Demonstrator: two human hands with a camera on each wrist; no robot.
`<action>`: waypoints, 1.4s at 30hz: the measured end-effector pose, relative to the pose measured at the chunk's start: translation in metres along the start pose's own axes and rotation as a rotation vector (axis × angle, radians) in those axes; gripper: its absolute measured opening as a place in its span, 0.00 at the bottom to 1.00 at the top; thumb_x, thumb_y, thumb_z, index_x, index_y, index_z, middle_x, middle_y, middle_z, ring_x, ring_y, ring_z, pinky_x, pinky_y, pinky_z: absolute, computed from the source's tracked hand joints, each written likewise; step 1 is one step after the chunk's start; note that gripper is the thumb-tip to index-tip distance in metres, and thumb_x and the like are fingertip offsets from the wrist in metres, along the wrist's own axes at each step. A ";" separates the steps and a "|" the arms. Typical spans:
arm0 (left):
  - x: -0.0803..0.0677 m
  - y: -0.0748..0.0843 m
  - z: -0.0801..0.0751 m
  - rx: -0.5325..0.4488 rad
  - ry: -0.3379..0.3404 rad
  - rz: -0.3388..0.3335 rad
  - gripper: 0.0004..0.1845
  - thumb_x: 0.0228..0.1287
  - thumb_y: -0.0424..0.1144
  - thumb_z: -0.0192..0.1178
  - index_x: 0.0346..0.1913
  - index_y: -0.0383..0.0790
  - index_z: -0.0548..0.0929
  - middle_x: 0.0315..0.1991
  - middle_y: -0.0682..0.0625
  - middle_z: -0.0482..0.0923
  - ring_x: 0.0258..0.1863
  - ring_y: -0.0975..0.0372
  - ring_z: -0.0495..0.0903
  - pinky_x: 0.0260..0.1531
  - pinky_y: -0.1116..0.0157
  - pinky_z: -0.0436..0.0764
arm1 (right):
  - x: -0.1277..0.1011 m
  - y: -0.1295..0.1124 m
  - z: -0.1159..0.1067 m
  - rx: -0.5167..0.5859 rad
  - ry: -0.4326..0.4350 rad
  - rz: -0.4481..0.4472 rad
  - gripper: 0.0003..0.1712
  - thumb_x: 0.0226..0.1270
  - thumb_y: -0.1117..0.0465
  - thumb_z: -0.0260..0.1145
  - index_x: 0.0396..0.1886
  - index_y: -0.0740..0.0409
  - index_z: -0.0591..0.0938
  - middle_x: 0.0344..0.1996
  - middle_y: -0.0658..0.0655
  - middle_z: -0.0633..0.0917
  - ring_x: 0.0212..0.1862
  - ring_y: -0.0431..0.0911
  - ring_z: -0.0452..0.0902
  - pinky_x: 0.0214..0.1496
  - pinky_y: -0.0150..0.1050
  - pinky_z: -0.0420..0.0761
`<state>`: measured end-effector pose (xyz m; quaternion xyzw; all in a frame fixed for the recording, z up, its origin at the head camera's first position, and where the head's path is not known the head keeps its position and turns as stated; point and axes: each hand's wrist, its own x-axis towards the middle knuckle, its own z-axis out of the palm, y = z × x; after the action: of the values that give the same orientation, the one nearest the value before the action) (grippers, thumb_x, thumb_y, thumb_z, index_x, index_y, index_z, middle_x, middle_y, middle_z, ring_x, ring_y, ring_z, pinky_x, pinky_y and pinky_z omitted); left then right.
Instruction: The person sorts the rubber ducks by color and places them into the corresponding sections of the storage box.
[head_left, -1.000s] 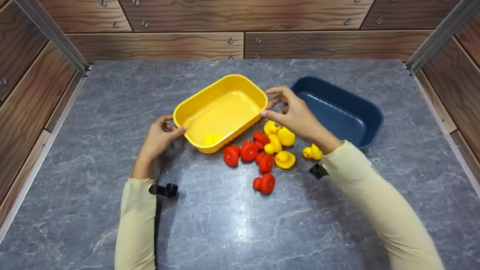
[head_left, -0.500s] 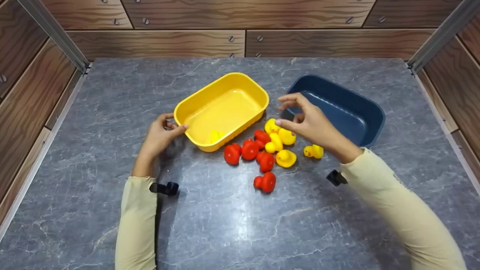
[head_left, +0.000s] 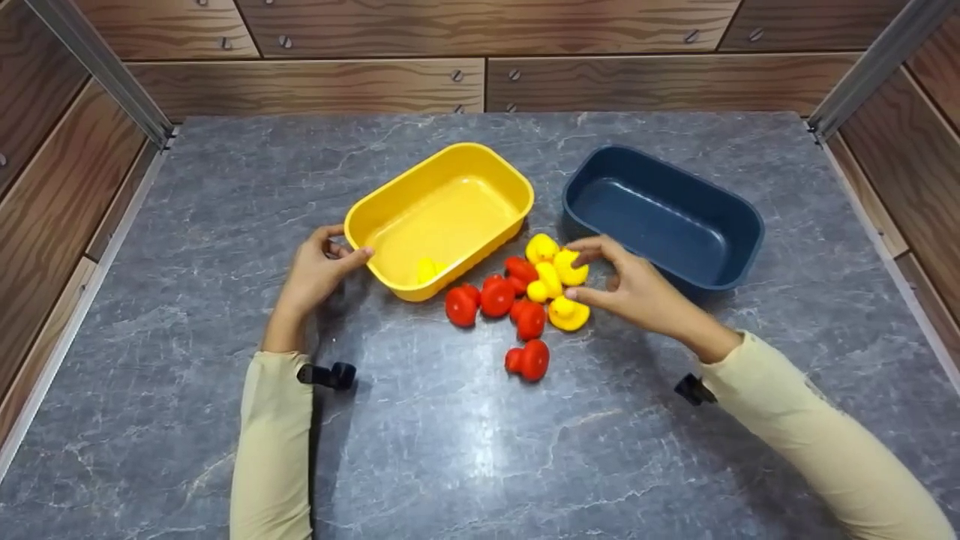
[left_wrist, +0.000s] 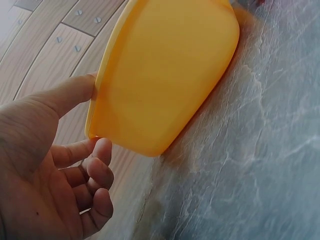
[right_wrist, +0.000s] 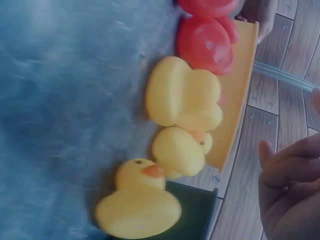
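Note:
My left hand (head_left: 319,270) pinches the left corner of the yellow plastic tub (head_left: 457,214), thumb over the rim, as the left wrist view also shows. A small bright yellow toy (head_left: 427,270) lies inside, partly hidden by the near wall. Over the yellow rubber ducks (head_left: 568,315) hovers my right hand (head_left: 637,289), its thumb and fingers spread and holding nothing. In the right wrist view one duck (right_wrist: 139,212) lies nearest the camera; the fingers (right_wrist: 287,172) are apart from it. Red toys (head_left: 497,296) with rounded bases lie beside the ducks.
A dark blue tub (head_left: 652,214) stands right of the yellow one, behind the right hand. The grey marbled table (head_left: 420,450) is bounded by wood-patterned panels (head_left: 315,86). One red toy (head_left: 529,360) lies in front of the cluster.
My right hand has let go of the yellow tub's right end and moved right and toward me, over the ducks. A lone duck there is now hidden in the head view. The left hand stays put.

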<state>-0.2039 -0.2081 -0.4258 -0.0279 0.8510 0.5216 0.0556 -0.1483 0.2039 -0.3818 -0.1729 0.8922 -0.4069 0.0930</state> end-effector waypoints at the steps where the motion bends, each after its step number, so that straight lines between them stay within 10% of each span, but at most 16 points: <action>1: 0.000 0.000 0.000 0.000 0.000 0.001 0.34 0.59 0.47 0.67 0.64 0.32 0.70 0.32 0.52 0.71 0.26 0.67 0.69 0.25 0.74 0.69 | -0.003 0.003 0.001 -0.007 -0.007 0.004 0.34 0.61 0.51 0.71 0.63 0.56 0.70 0.54 0.62 0.80 0.53 0.56 0.75 0.39 0.38 0.74; 14: 0.000 -0.005 0.002 0.010 -0.002 0.000 0.35 0.59 0.49 0.66 0.64 0.32 0.69 0.33 0.51 0.71 0.26 0.67 0.69 0.25 0.73 0.69 | -0.024 0.027 0.006 -0.027 -0.114 0.035 0.34 0.60 0.51 0.71 0.64 0.56 0.71 0.55 0.63 0.80 0.58 0.57 0.75 0.54 0.54 0.78; 32: 0.003 -0.003 0.002 0.030 0.004 -0.001 0.35 0.59 0.49 0.66 0.65 0.32 0.69 0.35 0.50 0.71 0.29 0.65 0.69 0.28 0.74 0.70 | -0.029 0.029 0.012 -0.110 -0.186 0.034 0.36 0.58 0.50 0.72 0.64 0.54 0.70 0.60 0.60 0.77 0.57 0.54 0.75 0.41 0.37 0.74; 42: 0.002 -0.002 0.002 0.005 0.014 0.004 0.35 0.58 0.47 0.67 0.64 0.32 0.69 0.34 0.51 0.70 0.29 0.66 0.69 0.26 0.75 0.69 | -0.023 0.027 0.016 -0.175 -0.158 0.044 0.36 0.57 0.53 0.73 0.63 0.57 0.72 0.60 0.60 0.76 0.58 0.55 0.75 0.57 0.54 0.76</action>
<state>-0.2056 -0.2076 -0.4286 -0.0298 0.8528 0.5191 0.0484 -0.1287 0.2183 -0.4122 -0.1924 0.9178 -0.3103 0.1562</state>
